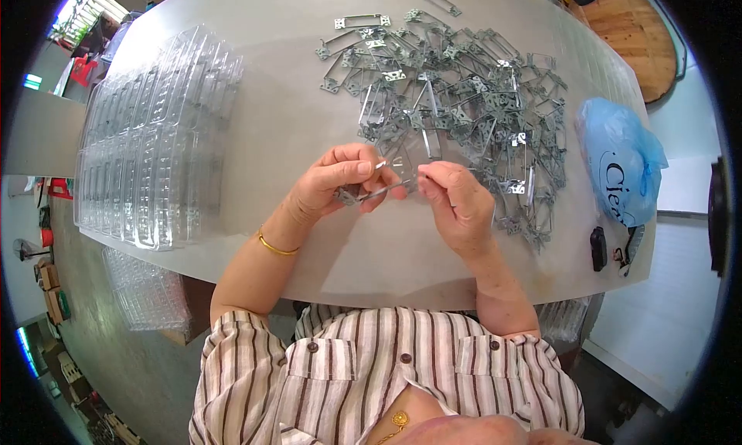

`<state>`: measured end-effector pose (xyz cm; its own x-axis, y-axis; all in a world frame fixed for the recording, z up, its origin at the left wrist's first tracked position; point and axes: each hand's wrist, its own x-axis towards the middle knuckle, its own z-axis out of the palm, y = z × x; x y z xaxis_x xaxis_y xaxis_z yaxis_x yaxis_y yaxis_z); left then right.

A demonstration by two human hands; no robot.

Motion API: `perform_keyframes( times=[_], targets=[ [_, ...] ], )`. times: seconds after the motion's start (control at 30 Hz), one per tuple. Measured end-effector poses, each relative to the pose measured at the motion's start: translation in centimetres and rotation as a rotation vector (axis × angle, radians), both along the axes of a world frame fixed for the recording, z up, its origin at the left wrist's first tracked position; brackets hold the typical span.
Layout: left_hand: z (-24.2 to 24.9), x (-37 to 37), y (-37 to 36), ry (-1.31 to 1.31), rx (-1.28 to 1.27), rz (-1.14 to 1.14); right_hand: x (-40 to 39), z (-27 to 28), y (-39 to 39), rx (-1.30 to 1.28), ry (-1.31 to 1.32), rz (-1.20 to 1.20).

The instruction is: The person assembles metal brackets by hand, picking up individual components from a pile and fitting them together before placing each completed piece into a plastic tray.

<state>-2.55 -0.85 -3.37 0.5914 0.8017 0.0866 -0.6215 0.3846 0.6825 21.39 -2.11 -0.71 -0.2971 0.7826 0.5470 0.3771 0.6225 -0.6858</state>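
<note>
My left hand is closed around a small metal bracket, a thin bar with a flat grey end lying under the fingers. A short bright piece of metal also shows by its thumb. Close by on the right, my right hand has thumb and forefinger pinched together near the bracket's far end. What sits in that pinch is too small to make out. Just beyond both hands spreads a tangled heap of grey metal brackets, each with flat ends joined by thin bars.
Stacked clear plastic trays cover the table's left side. A blue plastic bag sits at the right edge, with a black object below it. More clear trays are under the table's left edge. The pale table has a curved rim.
</note>
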Motion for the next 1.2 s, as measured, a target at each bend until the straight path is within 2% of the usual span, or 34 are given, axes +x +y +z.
perform_keyframes(
  times=[0.1,0.2,0.6,0.83,1.1,1.2],
  targets=[
    [0.0,0.5,-0.2,0.021,0.005,0.072,0.2,0.4,-0.4,-0.097,-0.005,-0.01],
    [0.2,0.6,-0.1,0.044,0.031,0.046,-0.6,0.3,-0.6,-0.096,0.102,-0.002],
    [0.3,0.9,-0.3,0.305,0.115,0.036,-0.8,1.0,-1.4,-0.313,0.125,-0.032],
    [0.5,1.0,-0.2,0.263,0.12,0.03,-0.6,0.9,-1.6,-0.362,0.151,-0.007],
    [0.6,1.0,-0.2,0.38,0.148,0.065,-0.2,0.6,-1.7,-0.554,0.188,0.022],
    [0.3,0.9,-0.1,0.336,0.128,0.064,-0.2,0.8,-1.7,-0.553,0.198,0.038]
  ],
)
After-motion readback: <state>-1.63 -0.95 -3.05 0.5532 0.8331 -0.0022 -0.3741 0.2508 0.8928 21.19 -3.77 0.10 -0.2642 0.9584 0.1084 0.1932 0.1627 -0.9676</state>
